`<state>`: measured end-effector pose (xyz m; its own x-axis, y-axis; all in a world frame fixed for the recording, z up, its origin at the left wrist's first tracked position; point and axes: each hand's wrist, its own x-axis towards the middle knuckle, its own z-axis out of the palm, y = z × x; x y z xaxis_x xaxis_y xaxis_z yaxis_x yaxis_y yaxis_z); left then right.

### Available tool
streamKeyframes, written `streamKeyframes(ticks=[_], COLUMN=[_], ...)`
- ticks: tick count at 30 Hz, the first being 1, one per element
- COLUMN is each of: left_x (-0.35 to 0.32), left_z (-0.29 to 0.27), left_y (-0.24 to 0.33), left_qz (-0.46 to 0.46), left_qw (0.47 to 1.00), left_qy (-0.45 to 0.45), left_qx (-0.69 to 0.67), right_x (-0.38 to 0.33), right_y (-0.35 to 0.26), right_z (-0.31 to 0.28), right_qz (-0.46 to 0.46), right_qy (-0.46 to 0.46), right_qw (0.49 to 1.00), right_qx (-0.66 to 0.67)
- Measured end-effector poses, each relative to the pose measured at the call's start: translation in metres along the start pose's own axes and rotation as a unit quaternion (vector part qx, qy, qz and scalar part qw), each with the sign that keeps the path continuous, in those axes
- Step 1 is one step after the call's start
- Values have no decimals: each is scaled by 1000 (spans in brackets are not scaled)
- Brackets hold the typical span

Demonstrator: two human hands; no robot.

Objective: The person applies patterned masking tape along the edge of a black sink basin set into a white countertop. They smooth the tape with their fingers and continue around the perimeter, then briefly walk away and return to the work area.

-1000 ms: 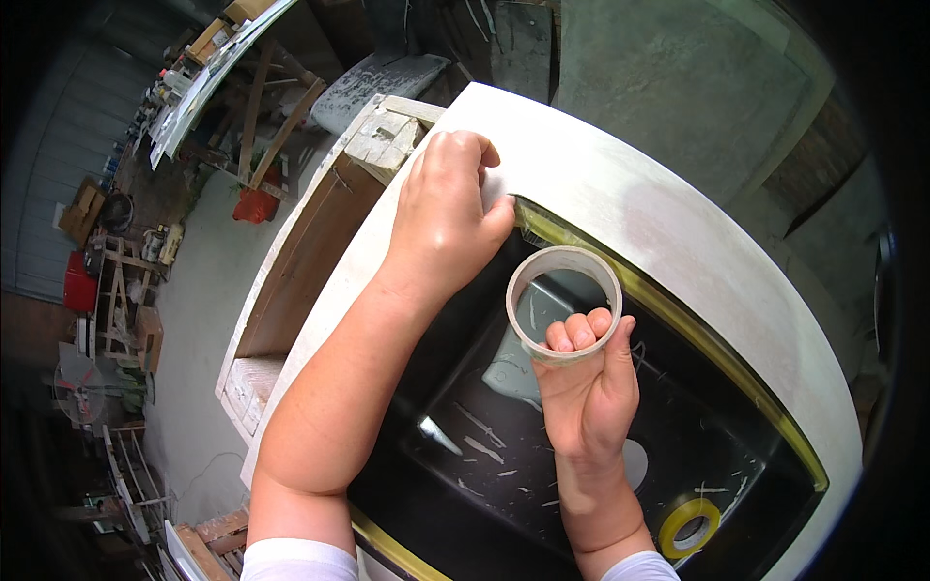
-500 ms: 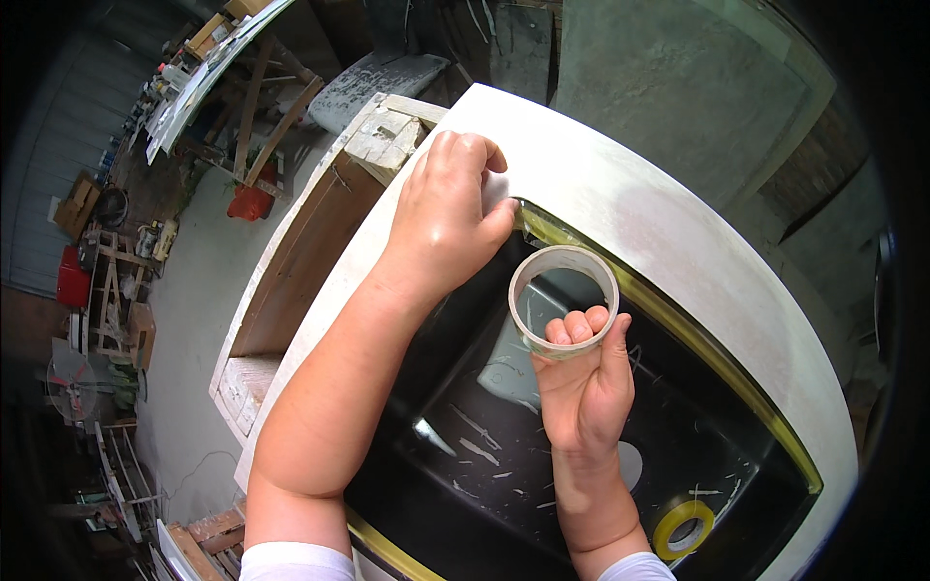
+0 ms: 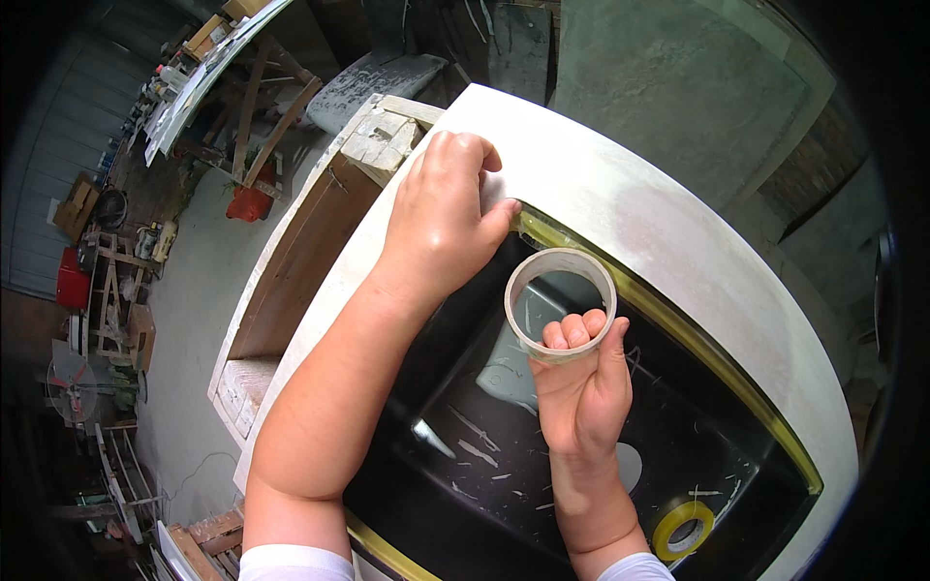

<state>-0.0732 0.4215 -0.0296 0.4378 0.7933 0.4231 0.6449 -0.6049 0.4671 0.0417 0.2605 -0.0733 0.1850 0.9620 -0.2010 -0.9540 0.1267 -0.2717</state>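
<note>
My left hand (image 3: pixel 441 218) lies at the upper-left corner of a white worktop panel (image 3: pixel 601 179). Its fingers are bent, and its thumb, apart from them, touches the corner of the black sink basin (image 3: pixel 712 416). From that thumb tip a clear strip of tape (image 3: pixel 538 228) lies along the basin's edge, over the yellow tape (image 3: pixel 668 310) that lines the rim. My right hand (image 3: pixel 586 392), palm up, grips a thin, nearly used tape roll (image 3: pixel 562 258) with its fingers through the ring, above the basin. Whether the strip joins this roll is unclear.
A yellow tape roll (image 3: pixel 666 523) lies in the basin at lower right, among pale scraps (image 3: pixel 475 426). Left of the panel stands a wooden frame (image 3: pixel 315 257). Further off are a cluttered workbench (image 3: pixel 218 63), a red bag-like item (image 3: pixel 250 203) and a large leaning sheet (image 3: pixel 678 87).
My right hand and the tape roll have shifted very slightly left and down in the picture. My left hand stays at the corner, almost unmoved.
</note>
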Motion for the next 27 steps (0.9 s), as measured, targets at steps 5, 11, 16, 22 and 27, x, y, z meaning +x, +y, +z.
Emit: streamKeyframes(ticks=[5,11,16,22,27], left_x=[-1,2,1,2,1], left_z=[1,-3,-2,0,0], left_y=[1,1,-1,1,-1], left_qz=[-8,11,6,-3,1], left_qw=[1000,1000,1000,1000,1000], left_qy=[12,-9,-12,-5,-1], left_qx=[-5,-18,-7,-26,-24], right_x=[1,4,2,-3,-3], right_y=[1,2,1,0,-1], right_z=[-2,-11,-11,-9,-11], right_qz=[-4,-7,-4,1,1], right_qy=[-3,-46,-41,-35,-40], right_qw=[1000,998,998,999,999], right_qx=[-9,45,37,21,18])
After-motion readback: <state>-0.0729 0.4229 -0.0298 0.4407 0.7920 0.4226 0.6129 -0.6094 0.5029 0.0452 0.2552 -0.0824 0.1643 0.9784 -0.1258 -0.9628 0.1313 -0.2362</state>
